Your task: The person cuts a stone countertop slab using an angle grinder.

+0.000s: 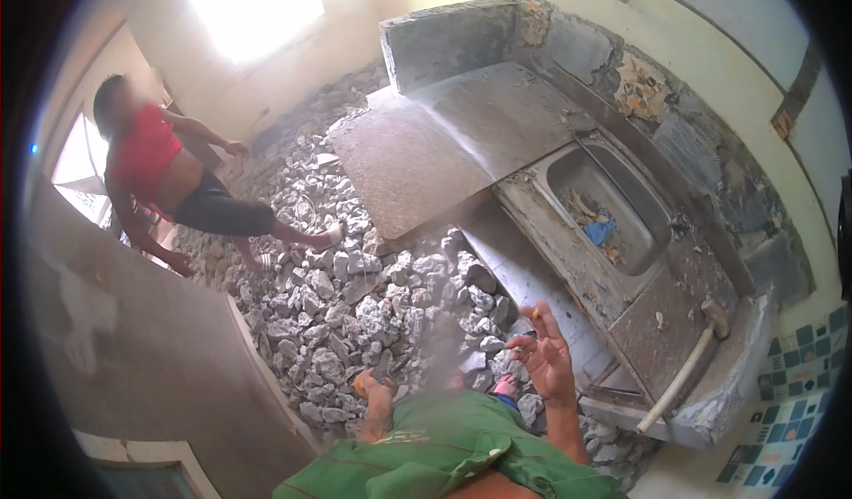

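Observation:
My right hand (546, 361) is raised beside the broken counter, its fingers spread and bent a little, with an orange patch at one fingertip. Nothing shows in its grasp. Low over the rubble, my left hand (377, 397) hangs at my side, also with orange on the fingers; its finger pose is too unclear to read. A hammer (683, 375) with a pale wooden handle lies across the counter's near right corner. Left of it is a metal sink (655, 268) set in the counter, holding debris and a blue scrap (600, 232).
Broken grey stones (328, 299) cover the floor around my feet. A loose slab (417, 166) tilts at the counter's far end. Another person (169, 170) in a red top steps over the rubble at left. A grey wall (177, 339) stands at near left.

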A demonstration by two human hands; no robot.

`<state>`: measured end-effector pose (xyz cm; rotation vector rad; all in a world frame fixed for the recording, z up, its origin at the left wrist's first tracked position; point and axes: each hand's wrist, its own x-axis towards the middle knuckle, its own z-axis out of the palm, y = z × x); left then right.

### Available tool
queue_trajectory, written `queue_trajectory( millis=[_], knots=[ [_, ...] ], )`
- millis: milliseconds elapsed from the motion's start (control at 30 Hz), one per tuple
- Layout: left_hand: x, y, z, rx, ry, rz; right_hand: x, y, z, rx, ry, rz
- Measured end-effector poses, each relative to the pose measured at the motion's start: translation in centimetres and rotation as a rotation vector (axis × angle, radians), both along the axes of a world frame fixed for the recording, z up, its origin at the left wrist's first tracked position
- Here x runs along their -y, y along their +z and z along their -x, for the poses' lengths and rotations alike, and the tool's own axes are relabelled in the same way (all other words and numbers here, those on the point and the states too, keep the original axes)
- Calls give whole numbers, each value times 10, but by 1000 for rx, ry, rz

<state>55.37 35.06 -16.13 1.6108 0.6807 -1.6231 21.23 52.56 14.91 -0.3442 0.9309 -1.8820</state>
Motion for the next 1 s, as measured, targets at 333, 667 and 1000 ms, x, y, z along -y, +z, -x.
queue_trajectory(
  millis=[333,667,1000],
  knots=[
    [-28,32,-4,-26,-172,439,25,197,-64,325,1059,1135],
    [-44,-2,-13,584,-417,724,23,199,-99,484,943,1373],
    [-37,-25,-22,530,-392,672,-7,215,-87,695,949,893]
  ],
)
